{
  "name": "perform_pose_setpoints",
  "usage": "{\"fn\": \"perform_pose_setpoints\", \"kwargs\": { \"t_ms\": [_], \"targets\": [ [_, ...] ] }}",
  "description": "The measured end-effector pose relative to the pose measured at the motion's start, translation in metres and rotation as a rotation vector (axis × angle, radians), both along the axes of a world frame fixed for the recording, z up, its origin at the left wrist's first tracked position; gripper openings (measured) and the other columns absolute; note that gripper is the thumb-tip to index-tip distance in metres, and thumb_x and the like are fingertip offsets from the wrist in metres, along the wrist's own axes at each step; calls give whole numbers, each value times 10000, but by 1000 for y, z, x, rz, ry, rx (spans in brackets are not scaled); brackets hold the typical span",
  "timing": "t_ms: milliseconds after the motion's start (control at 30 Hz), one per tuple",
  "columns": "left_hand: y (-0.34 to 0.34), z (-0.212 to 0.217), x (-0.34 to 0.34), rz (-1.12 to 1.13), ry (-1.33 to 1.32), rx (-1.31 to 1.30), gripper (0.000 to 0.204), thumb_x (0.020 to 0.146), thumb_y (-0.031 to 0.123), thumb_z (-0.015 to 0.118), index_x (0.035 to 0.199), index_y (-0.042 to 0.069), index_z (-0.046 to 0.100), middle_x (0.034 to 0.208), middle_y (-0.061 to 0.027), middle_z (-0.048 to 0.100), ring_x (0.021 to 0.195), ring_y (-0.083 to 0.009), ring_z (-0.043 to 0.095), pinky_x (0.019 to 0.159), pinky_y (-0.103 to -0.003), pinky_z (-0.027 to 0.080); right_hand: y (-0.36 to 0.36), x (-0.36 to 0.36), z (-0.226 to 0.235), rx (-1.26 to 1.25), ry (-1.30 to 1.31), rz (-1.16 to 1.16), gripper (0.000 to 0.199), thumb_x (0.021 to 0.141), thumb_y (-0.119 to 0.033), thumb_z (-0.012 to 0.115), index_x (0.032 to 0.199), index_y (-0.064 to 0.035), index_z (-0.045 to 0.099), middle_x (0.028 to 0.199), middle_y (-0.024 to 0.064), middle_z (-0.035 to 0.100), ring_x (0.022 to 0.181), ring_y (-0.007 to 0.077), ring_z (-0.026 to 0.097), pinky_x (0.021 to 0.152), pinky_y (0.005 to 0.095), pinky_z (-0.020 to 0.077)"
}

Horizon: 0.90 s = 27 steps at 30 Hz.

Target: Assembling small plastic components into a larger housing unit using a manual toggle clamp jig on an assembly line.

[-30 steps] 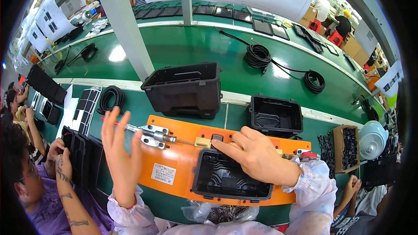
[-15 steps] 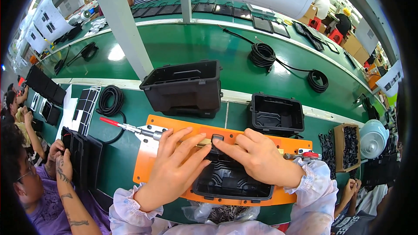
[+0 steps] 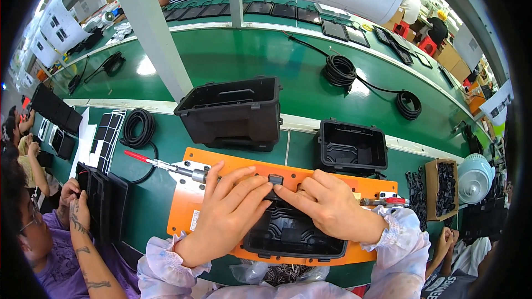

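A black plastic box [image 3: 299,235] lies in an orange fixture plate [image 3: 181,210] in front of me, its hollow side up. At its far rim stands a small black latch [image 3: 275,179]. My left hand [image 3: 233,210] reaches in from the left, fingers drawn together and bent, the tips against the latch's left side. From the right, my right hand [image 3: 332,205] sets its index fingertip at the latch's near edge, the other fingers curled. Both thumbs are partly hidden, and so is the contact under the fingertips. A red-handled toggle clamp [image 3: 160,161] sits at the plate's left end.
Beyond the plate stand a tall black box [image 3: 233,116] and a smaller open one [image 3: 353,147]. Cable coils [image 3: 137,127] lie at left. A carton of black parts [image 3: 443,188] and a fan [image 3: 475,177] are at right. A bag of screws [image 3: 282,273] lies close by; a co-worker [image 3: 83,238] sits left.
My left fingers have drawn closer together and come up against the latch. The right index fingertip has moved slightly down, from the latch's top to its near edge.
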<state>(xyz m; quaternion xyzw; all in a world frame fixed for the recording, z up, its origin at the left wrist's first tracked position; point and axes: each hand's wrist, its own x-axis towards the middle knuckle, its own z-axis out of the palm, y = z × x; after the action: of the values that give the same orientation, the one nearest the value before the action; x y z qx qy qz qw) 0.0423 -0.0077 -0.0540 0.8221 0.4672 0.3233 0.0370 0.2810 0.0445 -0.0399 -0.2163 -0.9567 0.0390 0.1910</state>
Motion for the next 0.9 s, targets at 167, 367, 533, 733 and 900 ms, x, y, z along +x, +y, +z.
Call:
{"fn": "perform_pose_setpoints", "kwargs": {
  "t_ms": [167, 367, 533, 733, 900],
  "targets": [
    [-1, 0, 0, 39, 19, 17, 381, 810, 110, 802, 1168, 53, 684, 1222, -70, 665, 1212, -286, 594, 1124, -569, 318, -1, -2, 2, -28, 5, -39, 470, 817, -80, 637, 1281, -11, 667, 855, 56, 537, 796, 205, 528, 702, 316, 476],
    [-8, 6, -38, 427, -108, 105, 409, 867, 104, 764, 1241, 16, 624, 1313, -160, 621, 1270, -354, 555, 1104, -508, 387, -2, 1, 4, -23, -46, 12, 494, 817, -76, 636, 1307, -15, 654, 891, 56, 547, 808, 216, 521, 727, 339, 473],
    [6, -30, -113, 891, -327, 81, 479, 1017, 185, 634, 1407, -41, 474, 1430, -222, 531, 1368, -368, 501, 1127, -439, 402, -4, 0, 1, -2, -84, 14, 500, 820, -90, 636, 1314, -13, 649, 909, 56, 544, 822, 221, 515, 736, 348, 458],
    [26, -42, -147, 635, -1386, -78, 566, 1056, 294, 602, 1484, -25, 415, 1433, -206, 547, 1236, -264, 610, 1028, -389, 504, -5, -2, 0, 30, -91, 11, 520, 830, -98, 625, 1341, -4, 632, 938, 58, 544, 842, 224, 511, 745, 345, 442],
    [30, -7, -120, 298, -1388, 30, 465, 1104, 350, 486, 1431, 19, 488, 1247, -142, 651, 1025, -163, 639, 903, -331, 534, -5, 2, -2, 20, -104, -16, 528, 834, -97, 618, 1353, 1, 623, 954, 61, 544, 849, 227, 512, 752, 346, 433]
  ]
}}
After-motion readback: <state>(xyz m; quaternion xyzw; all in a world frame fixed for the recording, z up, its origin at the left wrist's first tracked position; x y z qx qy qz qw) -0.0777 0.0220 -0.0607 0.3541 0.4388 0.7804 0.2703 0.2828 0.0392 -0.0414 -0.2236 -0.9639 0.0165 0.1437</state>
